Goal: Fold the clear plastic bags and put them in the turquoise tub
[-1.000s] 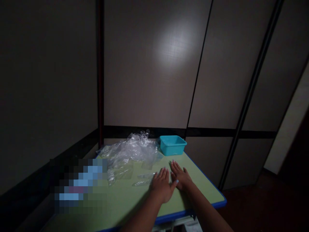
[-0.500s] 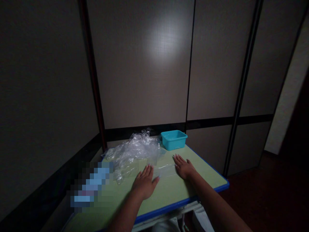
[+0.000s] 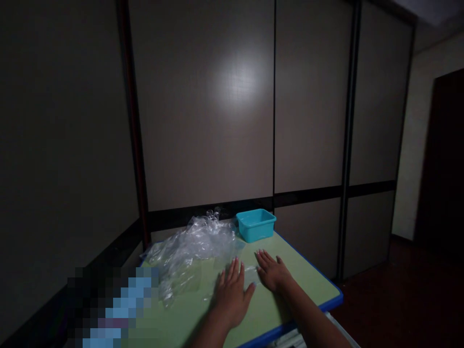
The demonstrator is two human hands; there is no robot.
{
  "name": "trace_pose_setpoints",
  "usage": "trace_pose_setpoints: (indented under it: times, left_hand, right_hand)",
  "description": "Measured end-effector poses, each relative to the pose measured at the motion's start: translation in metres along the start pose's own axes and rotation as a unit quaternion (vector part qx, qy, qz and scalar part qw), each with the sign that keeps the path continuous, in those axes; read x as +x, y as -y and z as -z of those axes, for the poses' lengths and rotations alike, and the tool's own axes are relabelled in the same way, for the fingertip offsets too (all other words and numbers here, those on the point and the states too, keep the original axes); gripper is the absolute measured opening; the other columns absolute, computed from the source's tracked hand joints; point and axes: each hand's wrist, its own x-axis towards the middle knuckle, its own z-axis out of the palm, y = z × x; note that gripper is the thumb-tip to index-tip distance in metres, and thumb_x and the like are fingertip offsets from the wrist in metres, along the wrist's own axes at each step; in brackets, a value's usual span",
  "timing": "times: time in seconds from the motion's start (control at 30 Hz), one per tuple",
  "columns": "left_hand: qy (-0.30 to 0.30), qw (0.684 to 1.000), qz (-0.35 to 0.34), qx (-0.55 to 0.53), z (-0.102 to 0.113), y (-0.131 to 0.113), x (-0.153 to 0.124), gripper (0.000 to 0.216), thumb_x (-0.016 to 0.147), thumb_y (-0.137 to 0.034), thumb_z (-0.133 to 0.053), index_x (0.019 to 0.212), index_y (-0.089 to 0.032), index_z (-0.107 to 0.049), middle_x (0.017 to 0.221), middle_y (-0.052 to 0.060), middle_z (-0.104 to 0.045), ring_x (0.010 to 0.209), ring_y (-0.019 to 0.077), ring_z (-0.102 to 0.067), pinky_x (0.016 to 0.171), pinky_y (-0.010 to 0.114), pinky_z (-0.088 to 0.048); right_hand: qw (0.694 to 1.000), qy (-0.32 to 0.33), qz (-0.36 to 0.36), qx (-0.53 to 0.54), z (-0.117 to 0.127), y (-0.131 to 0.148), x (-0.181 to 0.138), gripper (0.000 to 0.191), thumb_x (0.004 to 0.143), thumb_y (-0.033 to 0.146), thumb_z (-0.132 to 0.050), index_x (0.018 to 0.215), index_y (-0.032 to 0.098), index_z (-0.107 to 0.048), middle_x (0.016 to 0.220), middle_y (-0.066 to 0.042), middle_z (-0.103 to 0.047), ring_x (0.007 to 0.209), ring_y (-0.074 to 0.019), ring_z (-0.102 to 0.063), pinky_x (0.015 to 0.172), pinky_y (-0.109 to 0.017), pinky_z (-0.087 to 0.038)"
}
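Nearest the viewer, the left hand lies palm down on the green table, fingers spread flat and gripping nothing. Just beside it, the right hand rests in the same flat, open posture, its fingertips pointing toward the far wall. Between the two hands lies a small clear plastic piece, flat on the surface; whether both hands touch it cannot be told in the dim light. At the near left edge is a blurred, pixelated patch. Farther back and to the left, a crumpled heap of clear plastic film covers the rear left part of the table. Beside it, at the far edge, stands a teal tub, upright and close to the heap. Beyond the table rises a panelled wall bearing a pale spot of light.
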Motion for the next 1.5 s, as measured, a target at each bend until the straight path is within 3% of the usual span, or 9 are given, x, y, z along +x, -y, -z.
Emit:
trace_pose_setpoints:
  times: [0.2, 0.33, 0.53, 0.9, 1.1, 1.23, 1.33, 1.4, 1.5]
  left_hand:
    - [0.006, 1.000, 0.007, -0.010, -0.017, -0.041, 0.049, 0.061, 0.094, -0.043, -0.008, 0.145, -0.014, -0.025, 0.152, 0.004, -0.013, 0.140, 0.0207, -0.010, 0.110, 0.047, -0.014]
    - [0.009, 1.000, 0.013, -0.007, -0.026, -0.043, 0.055, 0.063, 0.093, -0.046, -0.007, 0.144, -0.015, -0.028, 0.151, 0.004, -0.017, 0.140, 0.0213, -0.012, 0.110, 0.048, -0.014]
    - [0.014, 0.999, 0.032, 0.003, -0.028, -0.024, 0.043, 0.073, 0.091, -0.057, -0.004, 0.145, -0.012, -0.024, 0.151, 0.008, -0.016, 0.140, 0.0233, -0.012, 0.109, 0.048, -0.016]
    - [0.031, 0.998, 0.045, 0.044, -0.014, 0.043, 0.006, 0.069, 0.092, -0.056, -0.011, 0.146, -0.013, -0.021, 0.151, 0.006, -0.013, 0.140, 0.0211, -0.013, 0.110, 0.043, -0.017]
    - [0.034, 0.996, 0.059, 0.057, -0.016, 0.054, 0.000, 0.072, 0.092, -0.057, -0.009, 0.146, -0.010, -0.018, 0.152, 0.008, -0.010, 0.140, 0.0215, -0.010, 0.110, 0.043, -0.017]
    - [0.029, 0.995, 0.070, 0.063, -0.017, 0.053, 0.000, 0.073, 0.092, -0.057, -0.012, 0.146, -0.008, -0.017, 0.152, 0.010, -0.008, 0.140, 0.0227, -0.008, 0.110, 0.043, -0.016]
    - [0.026, 0.995, 0.074, 0.062, -0.016, 0.053, 0.000, 0.065, 0.095, -0.048, -0.011, 0.146, -0.009, -0.018, 0.152, 0.009, -0.008, 0.140, 0.0211, -0.008, 0.110, 0.043, -0.017]
    - [0.025, 0.995, 0.073, 0.060, -0.016, 0.054, -0.001, 0.059, 0.096, -0.040, -0.008, 0.146, -0.010, -0.017, 0.152, 0.006, -0.009, 0.140, 0.0187, -0.010, 0.110, 0.041, -0.018]
    - [0.023, 0.996, 0.067, 0.060, -0.016, 0.053, -0.002, 0.056, 0.095, -0.033, -0.012, 0.146, -0.010, -0.018, 0.152, 0.005, -0.011, 0.140, 0.0176, -0.010, 0.111, 0.042, -0.015]
  right_hand:
    - [1.000, 0.022, -0.003, -0.015, 0.001, -0.001, 0.000, 0.052, 0.097, 0.037, -0.019, 0.146, 0.023, -0.013, 0.153, -0.005, -0.015, 0.140, -0.0202, -0.010, 0.109, -0.051, -0.013]
    - [1.000, 0.003, 0.003, -0.013, -0.002, -0.004, 0.002, 0.052, 0.095, 0.042, -0.038, 0.143, 0.024, -0.027, 0.151, -0.008, -0.024, 0.136, -0.0287, -0.023, 0.107, -0.056, -0.017]
    - [0.999, -0.043, 0.010, -0.011, -0.002, -0.003, 0.001, 0.043, 0.090, 0.035, -0.054, 0.129, 0.020, -0.045, 0.136, -0.009, -0.043, 0.119, -0.0277, -0.045, 0.097, -0.053, -0.037]
    - [0.998, -0.056, -0.002, -0.014, 0.006, 0.005, -0.008, 0.042, 0.089, 0.035, -0.054, 0.127, 0.020, -0.046, 0.134, -0.009, -0.044, 0.117, -0.0271, -0.047, 0.096, -0.052, -0.038]
    - [0.998, -0.070, -0.001, -0.012, 0.002, 0.004, -0.005, 0.039, 0.090, 0.035, -0.054, 0.124, 0.019, -0.049, 0.129, -0.009, -0.048, 0.111, -0.0251, -0.051, 0.092, -0.049, -0.043]
    - [0.996, -0.086, 0.007, -0.018, 0.002, 0.006, -0.008, 0.044, 0.089, 0.038, -0.053, 0.129, 0.020, -0.045, 0.138, -0.009, -0.041, 0.123, -0.0288, -0.042, 0.101, -0.056, -0.032]
    - [0.995, -0.093, 0.020, -0.027, 0.009, 0.008, -0.012, 0.048, 0.093, 0.038, -0.042, 0.138, 0.024, -0.036, 0.149, -0.008, -0.027, 0.137, -0.0298, -0.019, 0.108, -0.061, -0.002]
    - [0.994, -0.096, 0.030, -0.032, 0.015, 0.014, -0.014, 0.051, 0.094, 0.035, -0.035, 0.143, 0.026, -0.028, 0.153, -0.004, -0.016, 0.140, -0.0261, -0.004, 0.106, -0.056, 0.014]
    - [0.993, -0.111, 0.030, -0.029, 0.019, 0.036, -0.014, 0.055, 0.094, 0.034, -0.025, 0.147, 0.021, -0.015, 0.154, -0.002, -0.002, 0.140, -0.0229, 0.006, 0.105, -0.053, 0.019]
